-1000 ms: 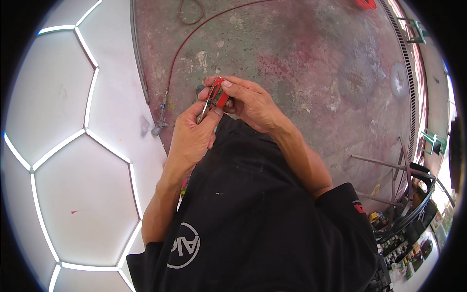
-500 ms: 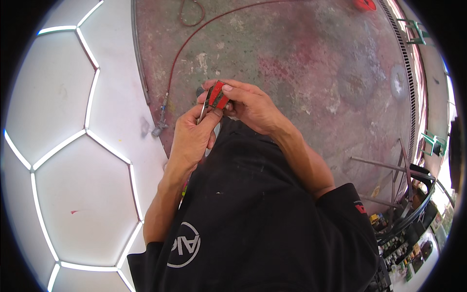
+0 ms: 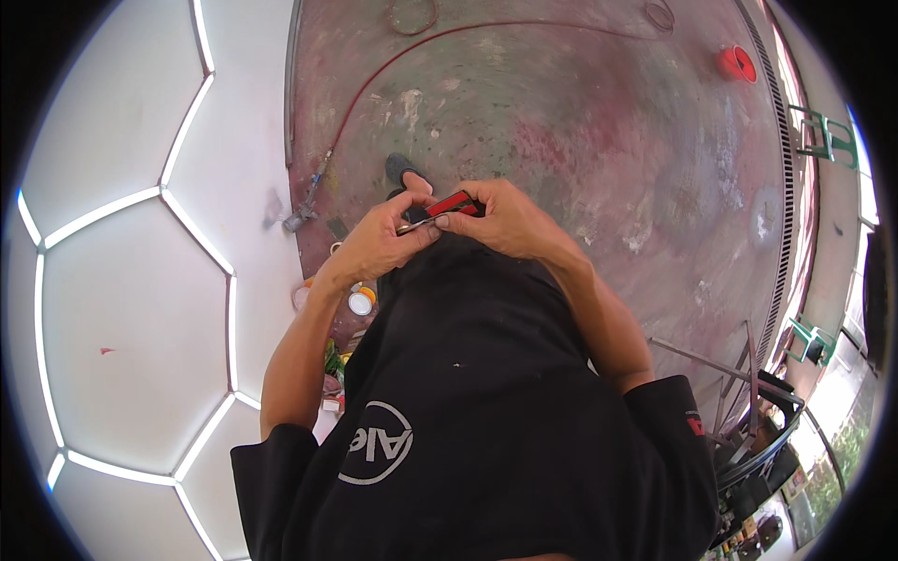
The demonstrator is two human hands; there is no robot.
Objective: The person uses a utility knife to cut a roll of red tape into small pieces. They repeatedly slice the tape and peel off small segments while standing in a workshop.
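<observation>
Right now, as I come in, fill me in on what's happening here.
A person in a black short-sleeved shirt is holding a small red and black object in front of the body with both bare hands. The left hand pinches its left end, where a thin silvery edge shows, and the right hand grips its right end. Beyond them, a thin red hose lies on the stained floor, and a round red bucket is off to the right.

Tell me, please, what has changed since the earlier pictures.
The red-and-black piece has swung from pointing away from the body to lying more crosswise between the left hand and right hand. The view has shifted, showing more of the red bucket. Both hands still hold the piece.
</observation>
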